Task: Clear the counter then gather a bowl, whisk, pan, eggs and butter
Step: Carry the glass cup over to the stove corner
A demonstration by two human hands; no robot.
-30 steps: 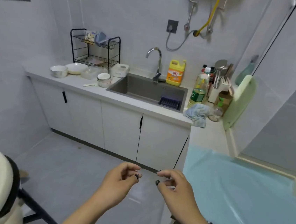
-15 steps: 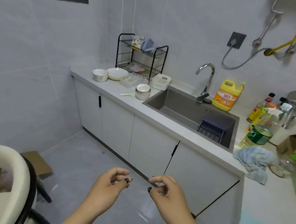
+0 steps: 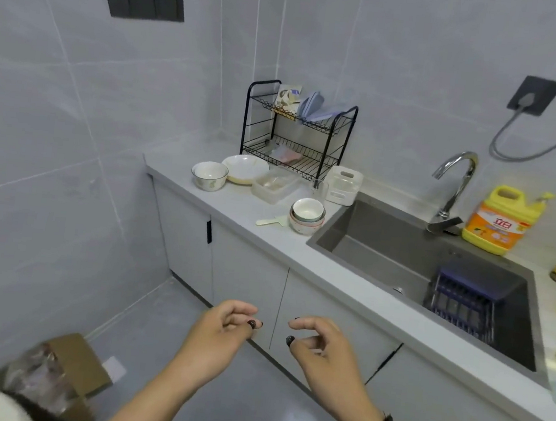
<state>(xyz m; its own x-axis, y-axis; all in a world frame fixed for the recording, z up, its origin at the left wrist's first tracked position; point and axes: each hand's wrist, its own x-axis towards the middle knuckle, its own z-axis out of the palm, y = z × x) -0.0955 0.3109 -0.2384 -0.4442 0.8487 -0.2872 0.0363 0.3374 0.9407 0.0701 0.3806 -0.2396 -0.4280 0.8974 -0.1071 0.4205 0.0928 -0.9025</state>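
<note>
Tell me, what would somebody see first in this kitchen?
Probably the two bare hands, left and right, raised empty before the white cabinets. Next, the bright yellow detergent jug beside the grey sink, then the black wire dish rack behind white ceramic bowls.

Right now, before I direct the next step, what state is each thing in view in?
left hand: loosely curled, holds nothing
right hand: loosely curled, holds nothing
stacked bowls: upright, nested, by the sink's left edge
single bowl: upright, looks empty
plate: lying flat
faucet: no water running
sink: no water seen, dark basket inside
cabinet doors: shut
</note>
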